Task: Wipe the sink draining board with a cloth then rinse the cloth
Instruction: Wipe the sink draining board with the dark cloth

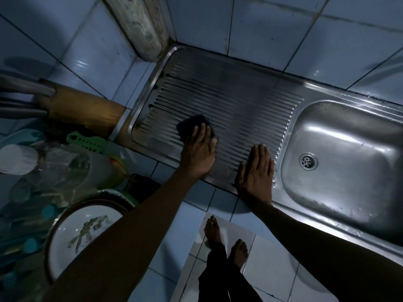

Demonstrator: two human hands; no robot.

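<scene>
A ribbed steel draining board fills the middle of the head view, with the sink basin to its right. A dark cloth lies flat on the board's near left part. My left hand presses down on the cloth, fingers spread over its near half. My right hand rests flat and empty on the board's near right edge, fingers together, beside the basin.
The basin has a round drain. Left of the board stand a wooden knife block, a green plastic piece, clear plastic containers and a white patterned plate. Blue tiled walls close the back. My bare feet show below.
</scene>
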